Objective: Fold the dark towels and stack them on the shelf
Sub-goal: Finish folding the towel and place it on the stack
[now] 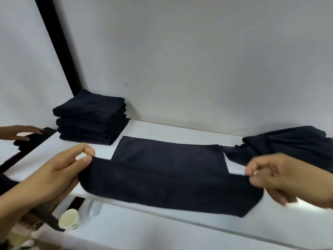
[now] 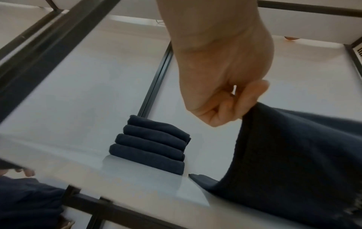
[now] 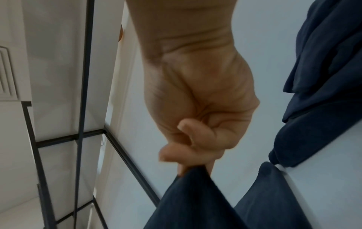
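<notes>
Soft, even, bluish light; motion blur on right hand [image 1: 281,179]; wide-angle bending at edges

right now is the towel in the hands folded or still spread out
Partly folded: the towel has its near edge lifted, pinched by the left hand and right hand, while its far part lies flat on the shelf.

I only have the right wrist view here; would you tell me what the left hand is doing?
Observer: The left hand pinches the towel at its other near corner.
Operator: Thank you. Is anything stacked yet?
Observer: Four folded towels sit in a stack at the back left of the shelf.
Operator: And below the shelf?
Observer: A paper cup stands on the lower level.
</notes>
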{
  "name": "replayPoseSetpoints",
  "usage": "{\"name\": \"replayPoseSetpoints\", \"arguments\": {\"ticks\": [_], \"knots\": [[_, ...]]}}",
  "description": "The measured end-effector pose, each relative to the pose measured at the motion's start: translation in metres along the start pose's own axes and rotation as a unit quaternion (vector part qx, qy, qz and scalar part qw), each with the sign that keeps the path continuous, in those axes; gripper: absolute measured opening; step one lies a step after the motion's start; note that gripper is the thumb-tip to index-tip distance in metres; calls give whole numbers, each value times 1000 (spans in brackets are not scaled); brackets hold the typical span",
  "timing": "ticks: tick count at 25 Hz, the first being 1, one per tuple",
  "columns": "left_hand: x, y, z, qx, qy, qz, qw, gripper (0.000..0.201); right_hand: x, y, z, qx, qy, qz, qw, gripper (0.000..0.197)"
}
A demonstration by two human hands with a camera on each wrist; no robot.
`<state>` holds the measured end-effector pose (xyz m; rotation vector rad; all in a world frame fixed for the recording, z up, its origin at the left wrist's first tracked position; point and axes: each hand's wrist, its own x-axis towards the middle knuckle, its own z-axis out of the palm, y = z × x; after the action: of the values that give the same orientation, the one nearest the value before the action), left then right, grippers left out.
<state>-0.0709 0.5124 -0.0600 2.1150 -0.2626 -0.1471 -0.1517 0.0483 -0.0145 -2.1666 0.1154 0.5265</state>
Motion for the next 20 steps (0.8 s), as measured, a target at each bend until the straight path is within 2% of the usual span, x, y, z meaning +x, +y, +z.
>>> {"name": "replayPoseSetpoints", "arguments": {"ticks": [3,5,7,8,10,11,13,15,16,18,19,20], "knots": [[50,17,6,100,76,20,992,18,49,-11,-9,21,156,-11,988,8],[80,25,14,138,103,11,985,14,86,-12,-10,60,189,-1,980,10],[95,30,26,116,126,16,985,5,112,-6,-8,106,223,9,969,13],[97,31,30,103,145,30,984,5,117,-4,-7,102,252,3,962,15],[91,27,39,163,153,65,973,7,110,-1,2,-2,284,-25,959,16],[87,18,45,223,132,70,963,8,101,1,10,-79,270,-42,959,16],[77,3,57,347,47,28,936,8,83,12,32,-214,190,-80,955,18],[71,-11,66,427,-42,-20,903,24,71,22,53,-341,113,-89,929,31],[70,-15,66,456,-73,-22,886,31,67,27,60,-370,108,-93,918,38],[68,-14,64,551,-92,-3,829,36,55,34,69,-381,132,-96,910,44],[64,-10,64,603,-81,16,793,36,46,35,76,-395,134,-99,903,46],[60,-10,67,630,-59,40,773,39,37,33,84,-413,128,-97,897,48]]}}
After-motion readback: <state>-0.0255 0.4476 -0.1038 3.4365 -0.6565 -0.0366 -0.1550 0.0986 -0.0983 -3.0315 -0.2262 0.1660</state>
